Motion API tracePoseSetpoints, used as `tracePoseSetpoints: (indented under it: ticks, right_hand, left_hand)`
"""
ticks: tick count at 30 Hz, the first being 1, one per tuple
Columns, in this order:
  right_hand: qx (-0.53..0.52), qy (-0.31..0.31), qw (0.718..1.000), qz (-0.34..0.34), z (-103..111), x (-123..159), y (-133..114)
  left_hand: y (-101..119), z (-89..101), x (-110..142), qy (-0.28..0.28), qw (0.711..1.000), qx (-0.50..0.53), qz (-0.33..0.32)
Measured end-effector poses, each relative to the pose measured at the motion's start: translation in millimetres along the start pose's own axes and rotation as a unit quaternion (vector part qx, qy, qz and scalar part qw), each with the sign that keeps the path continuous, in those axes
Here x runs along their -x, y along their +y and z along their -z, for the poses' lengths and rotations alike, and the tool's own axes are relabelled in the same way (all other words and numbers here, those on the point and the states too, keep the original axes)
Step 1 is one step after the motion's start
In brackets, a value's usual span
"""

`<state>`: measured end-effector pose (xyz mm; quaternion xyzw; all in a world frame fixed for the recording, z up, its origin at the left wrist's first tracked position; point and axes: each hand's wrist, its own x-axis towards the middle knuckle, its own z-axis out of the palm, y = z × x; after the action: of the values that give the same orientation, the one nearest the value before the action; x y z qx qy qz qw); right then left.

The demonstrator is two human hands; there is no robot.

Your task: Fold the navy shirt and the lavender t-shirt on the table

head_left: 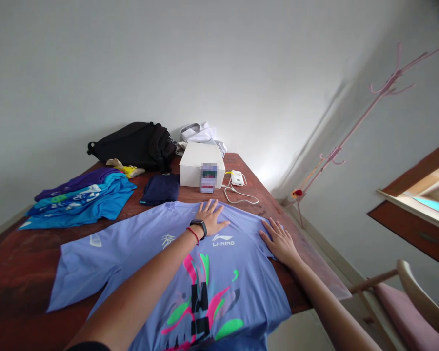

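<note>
A lavender-blue T-shirt [139,243] lies spread front side up over the near part of the table, its lower end reaching the bottom of the view. White lettering and a pink, green and black print mark its front. My left hand [209,218], with a dark watch and a red cord on the wrist, rests flat near the collar, fingers spread. Flat on the shirt's right sleeve area lies my right hand [279,240], its fingers also apart. Neither hand grips anything. The sleeve on the left stretches out toward the table's left side.
Behind the shirt, a phone [208,178] leans on a white box [197,158]. A white device [237,178] with a cable, folded navy cloth [161,189], blue and purple clothes [84,197] and a black backpack [131,144] share the wooden table [10,273]. A chair [402,302] stands right.
</note>
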<state>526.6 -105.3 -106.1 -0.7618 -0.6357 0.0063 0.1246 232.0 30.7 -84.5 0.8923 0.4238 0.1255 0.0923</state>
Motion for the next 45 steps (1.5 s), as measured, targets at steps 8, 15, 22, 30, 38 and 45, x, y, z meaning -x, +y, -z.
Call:
tracePoseSetpoints:
  ticks: [8, 15, 22, 30, 38, 45]
  right_hand:
    - [-0.014, -0.013, 0.999, -0.049, 6.9, -9.7, 21.2]
    - [-0.070, 0.075, 0.993, -0.052, 15.2, -12.1, 30.1]
    - [-0.114, 0.116, 0.979, -0.121, 28.7, 19.6, 41.7]
    - [-0.227, 0.051, 0.971, -0.057, 31.7, 47.5, 46.3]
    - [-0.205, 0.122, 0.968, -0.071, 21.5, 49.9, 46.3]
    - [-0.172, 0.160, 0.969, -0.078, 14.4, 48.2, 50.6]
  left_hand:
    - [-2.7, -4.3, 2.3, 0.015, 1.000, 0.005, -0.014]
    - [33.7, 7.9, 17.4, 0.007, 0.996, 0.030, -0.089]
    - [102.8, -1.4, 56.1, -0.128, 0.940, 0.099, -0.301]
    - [106.8, 3.7, 60.3, -0.134, 0.925, 0.109, -0.339]
    - [107.7, -5.9, 65.2, -0.106, 0.926, 0.133, -0.337]
    - [108.4, -13.2, 66.8, -0.074, 0.935, 0.133, -0.321]
